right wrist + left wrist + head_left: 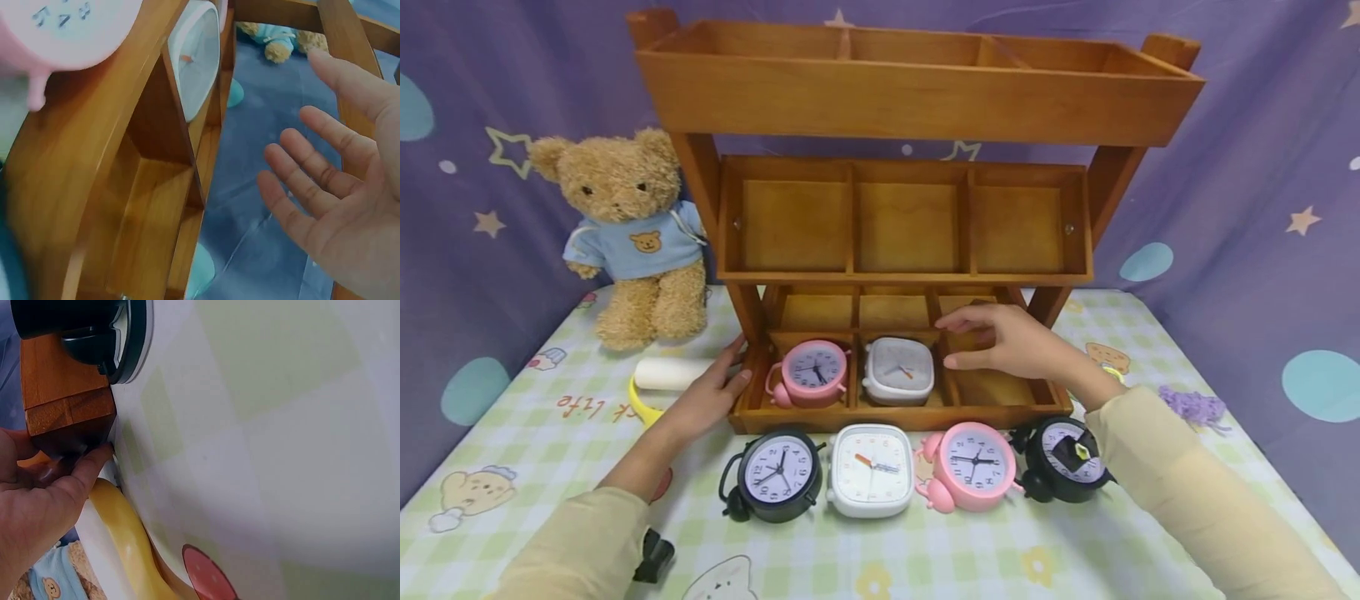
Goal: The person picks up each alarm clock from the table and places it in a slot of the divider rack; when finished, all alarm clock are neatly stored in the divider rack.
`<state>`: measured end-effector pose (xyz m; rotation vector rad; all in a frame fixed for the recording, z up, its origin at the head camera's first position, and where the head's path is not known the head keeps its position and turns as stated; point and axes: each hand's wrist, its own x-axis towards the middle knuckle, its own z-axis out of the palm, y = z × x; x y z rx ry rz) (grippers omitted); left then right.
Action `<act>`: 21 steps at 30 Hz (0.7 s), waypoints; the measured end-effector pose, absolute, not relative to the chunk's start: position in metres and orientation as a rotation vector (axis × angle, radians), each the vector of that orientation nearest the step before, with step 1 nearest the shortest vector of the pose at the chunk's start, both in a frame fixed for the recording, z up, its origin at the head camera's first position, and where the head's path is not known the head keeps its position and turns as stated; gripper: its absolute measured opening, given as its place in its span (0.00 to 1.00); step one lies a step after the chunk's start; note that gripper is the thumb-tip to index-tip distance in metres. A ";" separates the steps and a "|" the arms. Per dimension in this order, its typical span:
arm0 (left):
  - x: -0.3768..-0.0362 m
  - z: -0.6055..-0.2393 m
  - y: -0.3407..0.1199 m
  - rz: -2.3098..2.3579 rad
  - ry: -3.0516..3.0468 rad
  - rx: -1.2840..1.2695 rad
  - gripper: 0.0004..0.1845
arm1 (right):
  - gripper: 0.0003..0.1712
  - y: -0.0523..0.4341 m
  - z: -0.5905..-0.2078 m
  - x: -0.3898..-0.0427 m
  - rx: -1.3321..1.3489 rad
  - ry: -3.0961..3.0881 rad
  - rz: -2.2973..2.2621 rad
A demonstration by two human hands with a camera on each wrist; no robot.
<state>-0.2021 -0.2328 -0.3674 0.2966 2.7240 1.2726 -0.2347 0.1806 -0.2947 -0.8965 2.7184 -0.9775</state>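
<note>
A wooden three-tier rack [910,100] stands in front of me. My left hand [711,396] rests against the left end of its bottom tier, fingers along the side; in the left wrist view the fingertips touch the wooden corner [72,415]. My right hand [1011,342], fingers spread and holding nothing, hovers over the bottom tier's right compartment. Just left of it, a white square alarm clock [898,371] sits in the middle compartment. A pink round alarm clock [812,375] occupies the left one. The right wrist view shows the palm beside the rack.
Before the rack lie a black clock [780,475], a white clock [872,471], a pink clock [976,467] and another black clock [1063,458]. A teddy bear [636,237] sits at back left. A white roll [673,373] on something yellow lies beside my left hand.
</note>
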 end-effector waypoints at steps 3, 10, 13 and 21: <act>-0.203 -0.368 -0.234 1.275 2.714 0.289 0.35 | 0.30 0.192 -0.295 -0.230 -0.890 2.741 -0.992; -0.203 -0.369 -0.235 1.276 2.708 0.303 0.35 | 0.29 0.219 -0.293 -0.213 -0.849 2.769 -1.057; -0.203 -0.368 -0.234 1.281 2.697 0.296 0.35 | 0.28 0.232 -0.294 -0.205 -0.843 2.807 -1.051; -0.203 -0.370 -0.235 1.306 2.685 0.293 0.35 | 0.27 0.263 -0.300 -0.187 -0.814 2.879 -1.062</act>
